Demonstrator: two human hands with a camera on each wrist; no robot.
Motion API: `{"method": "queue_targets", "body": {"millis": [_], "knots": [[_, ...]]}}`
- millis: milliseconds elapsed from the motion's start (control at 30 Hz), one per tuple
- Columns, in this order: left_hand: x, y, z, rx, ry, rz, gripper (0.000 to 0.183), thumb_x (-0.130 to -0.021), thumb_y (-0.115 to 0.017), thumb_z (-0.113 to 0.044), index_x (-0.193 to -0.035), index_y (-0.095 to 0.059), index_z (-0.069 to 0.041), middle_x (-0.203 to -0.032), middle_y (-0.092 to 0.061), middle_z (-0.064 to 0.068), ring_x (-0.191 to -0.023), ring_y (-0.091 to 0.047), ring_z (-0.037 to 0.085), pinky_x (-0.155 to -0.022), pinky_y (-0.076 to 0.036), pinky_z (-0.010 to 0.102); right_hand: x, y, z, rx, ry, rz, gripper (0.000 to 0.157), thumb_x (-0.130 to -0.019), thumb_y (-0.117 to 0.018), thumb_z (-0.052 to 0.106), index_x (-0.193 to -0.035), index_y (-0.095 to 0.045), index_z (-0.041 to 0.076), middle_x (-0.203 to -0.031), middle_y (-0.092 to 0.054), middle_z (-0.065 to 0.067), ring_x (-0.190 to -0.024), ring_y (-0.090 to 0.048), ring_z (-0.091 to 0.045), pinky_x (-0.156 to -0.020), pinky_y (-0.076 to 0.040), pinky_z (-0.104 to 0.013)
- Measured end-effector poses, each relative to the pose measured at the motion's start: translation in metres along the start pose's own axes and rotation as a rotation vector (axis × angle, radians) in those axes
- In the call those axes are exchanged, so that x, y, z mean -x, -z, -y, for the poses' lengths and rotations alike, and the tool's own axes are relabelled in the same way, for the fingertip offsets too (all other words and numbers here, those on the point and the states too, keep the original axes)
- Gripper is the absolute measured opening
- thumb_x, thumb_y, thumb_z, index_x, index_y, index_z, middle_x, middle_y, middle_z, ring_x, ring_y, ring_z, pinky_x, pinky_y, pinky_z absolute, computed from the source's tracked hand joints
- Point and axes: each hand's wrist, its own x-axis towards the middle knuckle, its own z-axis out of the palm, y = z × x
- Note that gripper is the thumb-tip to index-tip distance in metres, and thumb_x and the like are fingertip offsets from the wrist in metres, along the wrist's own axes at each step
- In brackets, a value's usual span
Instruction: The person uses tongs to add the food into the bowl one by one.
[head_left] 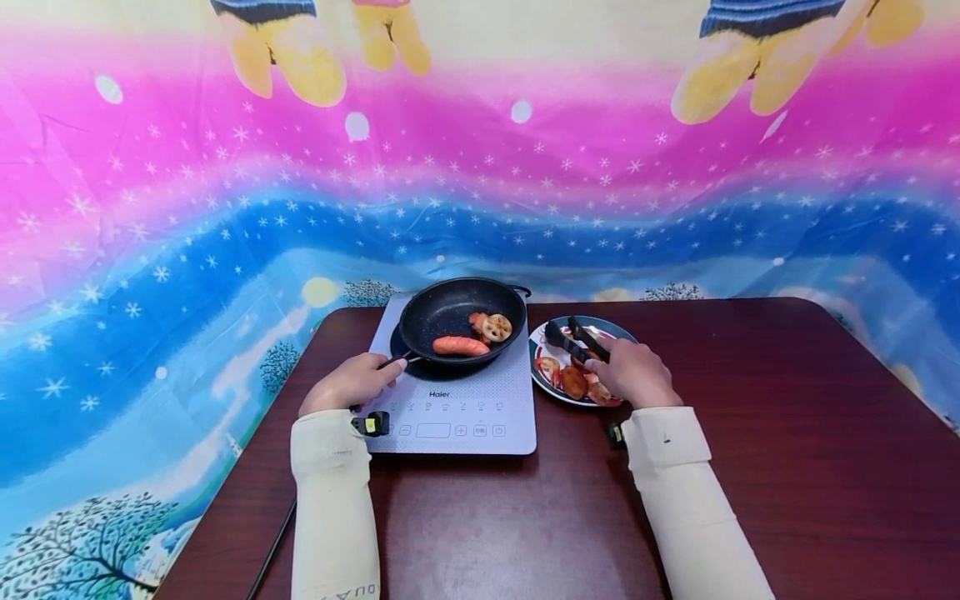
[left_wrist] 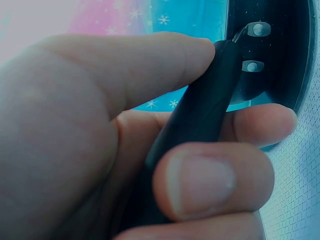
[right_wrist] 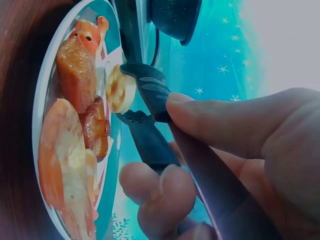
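My left hand (head_left: pixel 354 382) holds the black handle (left_wrist: pixel 200 110) of a frying pan (head_left: pixel 442 302), fingers curled round it. A scored sausage (head_left: pixel 461 346) and a lotus root slice (head_left: pixel 497 328) lie in the pan, with a reddish piece partly behind the slice. My right hand (head_left: pixel 636 372) grips black tongs (right_wrist: pixel 155 100) over a plate (head_left: pixel 538 384) of food. Between the tong tips is another lotus root slice (right_wrist: pixel 119 90); whether both tips press on it I cannot tell. Browned pieces (head_left: pixel 574 382) and pinkish sausage-like pieces (right_wrist: pixel 62 155) lie on the plate.
The pan sits on a white induction cooker (head_left: pixel 517 417) with a touch panel. A dark cord (head_left: pixel 274 546) runs along the left of the brown table (head_left: pixel 787 433). A printed cloth (head_left: pixel 480 167) hangs right behind the table's far edge.
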Motion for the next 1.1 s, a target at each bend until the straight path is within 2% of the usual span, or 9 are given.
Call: {"method": "queue_targets", "body": {"millis": [133,300,533,667,800,933,1100], "knots": [[0.000,-0.001,0.000,-0.006,0.000,-0.003,0.043,-0.102,-0.043,-0.043,-0.104,-0.063,-0.004,-0.057,-0.043,0.001,-0.046,-0.041,0.015,-0.051,-0.042,0.032,0.001,0.002,-0.001,-0.017,-0.005,-0.006,0.061,-0.098,-0.055,0.036,-0.150,-0.033,0.013,-0.138,-0.042,-0.033,-0.089,-0.052,-0.036,-0.059,-0.040,-0.039],[0.001,-0.001,-0.001,-0.015,-0.008,-0.005,0.043,-0.102,-0.043,-0.042,-0.104,-0.064,-0.004,-0.056,-0.043,0.001,-0.046,-0.041,0.015,-0.053,-0.042,0.033,0.005,0.007,-0.003,-0.048,-0.003,-0.031,0.060,-0.098,-0.055,0.036,-0.149,-0.036,0.012,-0.131,-0.049,-0.030,-0.080,-0.053,-0.032,-0.058,-0.039,-0.037],[0.001,-0.001,-0.002,-0.018,-0.004,-0.009,0.043,-0.102,-0.043,-0.041,-0.103,-0.064,-0.004,-0.056,-0.043,0.001,-0.046,-0.042,0.015,-0.053,-0.042,0.033,0.019,0.021,0.004,-0.096,0.042,-0.105,0.061,-0.097,-0.055,0.036,-0.150,-0.035,0.014,-0.129,-0.053,-0.028,-0.090,-0.053,-0.035,-0.066,-0.041,-0.042],[0.001,-0.001,-0.001,-0.011,-0.005,-0.010,0.043,-0.102,-0.043,-0.042,-0.102,-0.064,-0.004,-0.057,-0.043,0.001,-0.046,-0.042,0.015,-0.052,-0.041,0.033,0.026,0.025,0.012,-0.158,0.105,-0.130,0.061,-0.098,-0.056,0.037,-0.151,-0.034,0.016,-0.097,-0.062,-0.020,-0.070,-0.050,-0.027,-0.061,-0.038,-0.037],[0.001,-0.001,0.000,-0.018,-0.011,-0.013,0.044,-0.102,-0.043,-0.043,-0.102,-0.064,-0.005,-0.058,-0.043,0.001,-0.047,-0.042,0.015,-0.052,-0.041,0.033,0.029,0.023,0.023,-0.215,0.186,-0.125,0.060,-0.097,-0.057,0.035,-0.150,-0.035,0.019,-0.065,-0.049,-0.008,-0.051,-0.040,-0.021,-0.053,-0.039,-0.035],[0.001,-0.002,0.000,-0.026,-0.004,-0.018,0.044,-0.102,-0.043,-0.043,-0.101,-0.064,-0.005,-0.058,-0.044,0.001,-0.047,-0.042,0.016,-0.053,-0.041,0.033,0.028,0.017,0.031,-0.242,0.233,-0.095,0.059,-0.097,-0.058,0.034,-0.150,-0.035,0.022,-0.059,-0.042,-0.005,-0.044,-0.036,-0.018,-0.046,-0.039,-0.033],[0.001,-0.002,-0.001,-0.024,0.003,-0.015,0.044,-0.102,-0.043,-0.043,-0.102,-0.064,-0.005,-0.058,-0.043,0.001,-0.047,-0.042,0.016,-0.053,-0.042,0.033,0.025,0.010,0.036,-0.214,0.252,-0.072,0.059,-0.097,-0.058,0.037,-0.150,-0.035,0.025,-0.058,-0.044,-0.004,-0.044,-0.039,-0.019,-0.049,-0.041,-0.034]]}}
